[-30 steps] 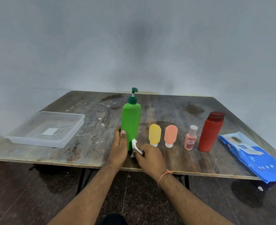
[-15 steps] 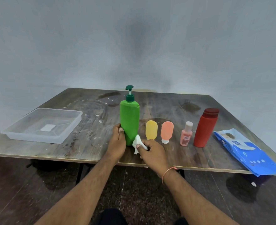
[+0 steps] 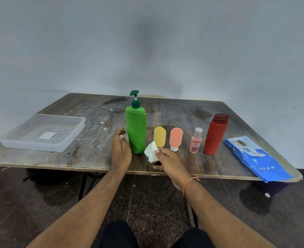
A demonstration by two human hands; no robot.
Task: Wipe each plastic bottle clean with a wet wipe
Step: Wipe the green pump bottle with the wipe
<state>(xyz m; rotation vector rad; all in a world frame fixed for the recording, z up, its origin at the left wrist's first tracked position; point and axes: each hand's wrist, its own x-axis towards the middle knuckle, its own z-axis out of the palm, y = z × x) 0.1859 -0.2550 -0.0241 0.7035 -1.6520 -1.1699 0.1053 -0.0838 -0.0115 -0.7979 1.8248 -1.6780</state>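
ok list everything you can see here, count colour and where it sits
pump bottle: 1, green, upright, left end of the bottle row
squeeze tube: 1, yellow, standing cap down, right of the pump bottle
squeeze tube: 1, salmon, white cap down, right of the yellow one
small bottle: 1, pink, pale cap
tall bottle: 1, red, right end of row
wipes pack: 1, blue, table's right edge
tray: 1, clear, table's left
table: 1, dark wood
wet wipe: 1, white, pinched in right hand
left hand: open, beside pump bottle
right hand: holds the wipe
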